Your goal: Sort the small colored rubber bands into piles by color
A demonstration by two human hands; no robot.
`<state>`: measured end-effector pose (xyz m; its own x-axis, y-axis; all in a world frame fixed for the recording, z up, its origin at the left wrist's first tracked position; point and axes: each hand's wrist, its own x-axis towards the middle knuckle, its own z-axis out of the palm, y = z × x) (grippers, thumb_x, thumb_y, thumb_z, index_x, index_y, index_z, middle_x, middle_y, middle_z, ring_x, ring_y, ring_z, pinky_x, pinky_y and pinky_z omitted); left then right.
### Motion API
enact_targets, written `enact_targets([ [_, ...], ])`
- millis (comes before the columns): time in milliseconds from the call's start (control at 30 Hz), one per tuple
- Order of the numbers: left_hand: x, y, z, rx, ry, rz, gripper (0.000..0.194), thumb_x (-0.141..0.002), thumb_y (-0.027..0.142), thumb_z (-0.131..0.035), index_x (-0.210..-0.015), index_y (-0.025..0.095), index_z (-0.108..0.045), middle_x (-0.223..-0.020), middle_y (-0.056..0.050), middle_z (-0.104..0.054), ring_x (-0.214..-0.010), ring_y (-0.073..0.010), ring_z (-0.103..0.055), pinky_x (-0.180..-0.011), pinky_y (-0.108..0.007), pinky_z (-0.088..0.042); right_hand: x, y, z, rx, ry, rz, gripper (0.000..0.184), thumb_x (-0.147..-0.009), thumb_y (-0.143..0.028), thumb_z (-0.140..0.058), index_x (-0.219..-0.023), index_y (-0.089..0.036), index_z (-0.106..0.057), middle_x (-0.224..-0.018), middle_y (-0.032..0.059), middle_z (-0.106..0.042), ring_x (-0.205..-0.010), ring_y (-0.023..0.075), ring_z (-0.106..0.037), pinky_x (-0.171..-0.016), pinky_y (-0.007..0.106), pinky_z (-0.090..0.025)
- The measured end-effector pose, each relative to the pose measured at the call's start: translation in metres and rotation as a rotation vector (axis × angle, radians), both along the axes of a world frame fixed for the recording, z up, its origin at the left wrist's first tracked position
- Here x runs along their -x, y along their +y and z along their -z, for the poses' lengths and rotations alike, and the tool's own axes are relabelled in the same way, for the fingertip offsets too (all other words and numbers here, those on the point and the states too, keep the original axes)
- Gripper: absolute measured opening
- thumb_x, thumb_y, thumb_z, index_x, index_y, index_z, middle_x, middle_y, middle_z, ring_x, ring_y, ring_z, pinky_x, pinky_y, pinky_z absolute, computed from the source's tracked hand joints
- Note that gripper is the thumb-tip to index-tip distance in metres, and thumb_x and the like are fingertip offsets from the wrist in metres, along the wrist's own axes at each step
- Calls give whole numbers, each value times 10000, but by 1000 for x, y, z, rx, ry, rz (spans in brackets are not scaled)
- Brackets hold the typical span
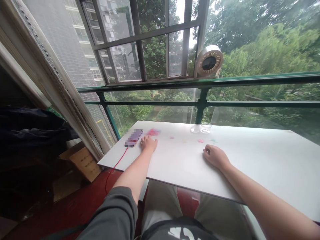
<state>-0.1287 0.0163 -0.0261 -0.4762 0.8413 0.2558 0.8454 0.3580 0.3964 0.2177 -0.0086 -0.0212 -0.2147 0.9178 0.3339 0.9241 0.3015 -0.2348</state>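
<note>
My left hand (148, 144) lies on the white table (175, 163), fingers spread a little and nothing visible in them. Just beyond its fingertips is a loose pile of small pink, red and bluish pieces (153, 132), too small to name. A phone (136, 137), partly blurred out, lies to the left of this hand. My right hand (215, 156) rests on its side on the tabletop with fingers curled in, and I see nothing in it. Beyond it lie a small reddish-pink bit (200, 141) and a blue-green bit (213, 141). Fainter pink (171, 137) and yellowish (184, 141) bits lie between the hands.
Two clear round dishes (205, 124) stand near the table's back edge. A red cable (117, 162) runs from the phone over the left edge. Behind the table are a green railing (155, 103) and windows. A cardboard box (86, 161) sits at the left.
</note>
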Motion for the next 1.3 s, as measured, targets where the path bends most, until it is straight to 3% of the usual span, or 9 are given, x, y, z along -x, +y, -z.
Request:
enact_targets([
  [367,-1,-3,-2,-10,23,-48,475,-760,395,-488,-1146,121,-534,-1245,-179,-529,-1197,-328,-416,-971,-424,-335,0,2,0,-18,19,23,176,-799,-262,-445,-696,-183,-562,-738,55,-637,-667,169,-527,-582,255,-311],
  [667,6,-6,-1,-39,-12,10,382,-780,275,-477,-1106,101,-575,-1159,-182,-596,-1147,-303,-487,-949,-388,-368,-1,1,-1,-12,24,25,179,-798,-274,-435,-698,-185,-554,-731,49,-629,-662,167,-526,-575,252,-312],
  [800,10,-6,2,-96,-48,45,372,-771,230,-494,-1115,121,-583,-1205,-144,-581,-1162,-264,-483,-1000,-335,-334,-1,0,-1,-17,21,17,182,-792,-271,-436,-691,-181,-557,-717,54,-625,-647,166,-529,-566,251,-313],
  [967,12,-6,4,-212,-105,64,437,-748,169,-515,-1170,64,-555,-1238,-173,-547,-1198,-249,-454,-1047,-304,-288,-3,2,0,-26,20,15,191,-783,-297,-439,-669,-185,-543,-696,59,-623,-625,170,-529,-546,249,-316],
  [1300,22,-7,8,-427,-352,85,304,-760,137,-510,-1026,137,-658,-1009,-102,-682,-905,-185,-628,-852,-280,-463,-6,4,4,-44,10,-27,193,-773,-331,-438,-642,-200,-495,-639,34,-597,-593,165,-526,-535,245,-324],
])
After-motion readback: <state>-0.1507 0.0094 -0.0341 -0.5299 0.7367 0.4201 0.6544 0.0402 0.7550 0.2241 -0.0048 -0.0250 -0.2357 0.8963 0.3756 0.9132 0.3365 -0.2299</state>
